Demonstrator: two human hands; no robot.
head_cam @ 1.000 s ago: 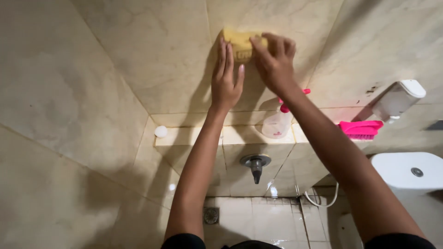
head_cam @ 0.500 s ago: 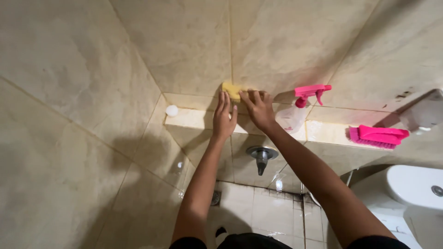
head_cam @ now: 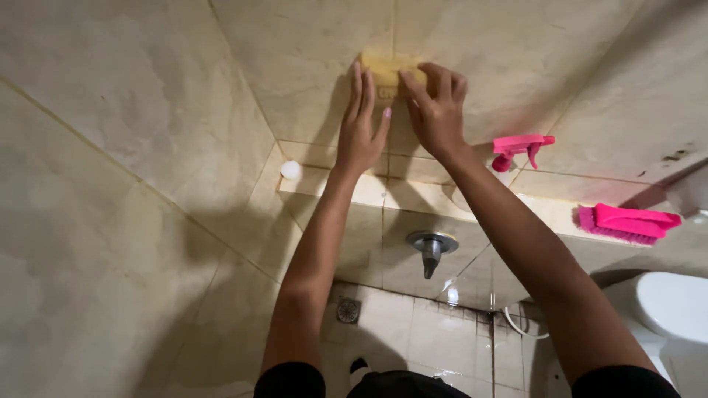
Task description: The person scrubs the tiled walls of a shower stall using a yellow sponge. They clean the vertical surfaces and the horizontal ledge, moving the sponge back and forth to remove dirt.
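Side wall: large beige tiles [head_cam: 110,147] fill the left of the view, meeting the back wall at a corner.
White knob: a small round white thing [head_cam: 291,170] sits at the corner end of the tiled ledge [head_cam: 369,190], tucked out of the way.
Left hand: the left hand [head_cam: 361,125] lies flat against the back wall, fingers straight and close together, pointing up; its fingertips touch the left edge of the sponge. It closes on nothing, and to my eye it steadies the sponge from the side.
Sponge: the yellow sponge [head_cam: 387,74] is pressed against the wall tile, well above the ledge, between the two hands.
Right hand: the right hand [head_cam: 436,107] curls over the sponge from the right, fingers bent across its face, pinning it to the tile; the thumb side is hidden, so how far round the hold goes I cannot tell.
Tap: a metal spout [head_cam: 431,249] juts from the wall below the ledge.
Spray bottle: a bottle with a pink trigger head [head_cam: 520,147] stands on the ledge, just beside the right forearm.
Brush: a pink scrubbing brush [head_cam: 627,223] lies on the ledge further right.
Toilet: a white toilet [head_cam: 675,306] shows at the lower right.
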